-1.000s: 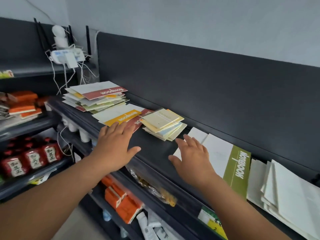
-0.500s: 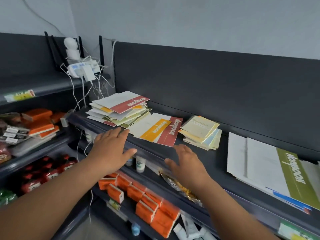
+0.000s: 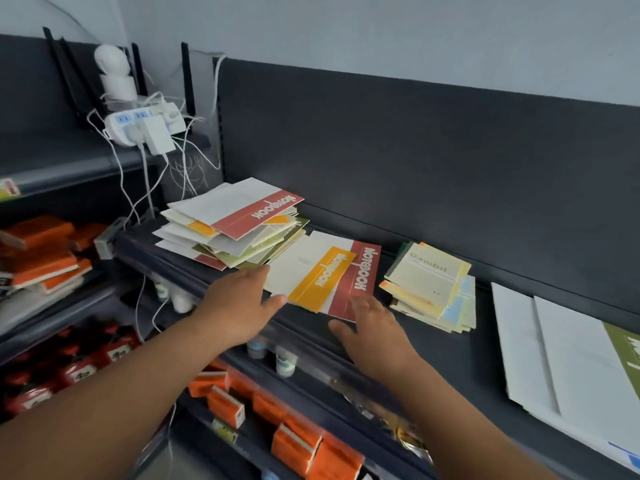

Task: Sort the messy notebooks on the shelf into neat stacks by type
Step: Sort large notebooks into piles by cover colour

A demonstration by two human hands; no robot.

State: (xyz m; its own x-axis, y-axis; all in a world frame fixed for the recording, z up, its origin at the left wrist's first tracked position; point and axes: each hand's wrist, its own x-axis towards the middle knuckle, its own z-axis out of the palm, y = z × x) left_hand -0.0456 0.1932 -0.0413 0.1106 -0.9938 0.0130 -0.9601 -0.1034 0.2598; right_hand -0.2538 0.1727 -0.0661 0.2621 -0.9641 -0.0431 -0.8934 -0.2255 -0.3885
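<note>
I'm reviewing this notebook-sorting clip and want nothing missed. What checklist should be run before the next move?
1. Left hand holds nothing: ok.
2. Right hand holds nothing: ok.
3. Yellow-band notebook lies atop red-band notebook, uncovered: ok.
4. Left pile squared: not ok, fanned.
5. Gambit stack squared: not ok, skewed.
6. Bare shelf free in front: ok.
</note>
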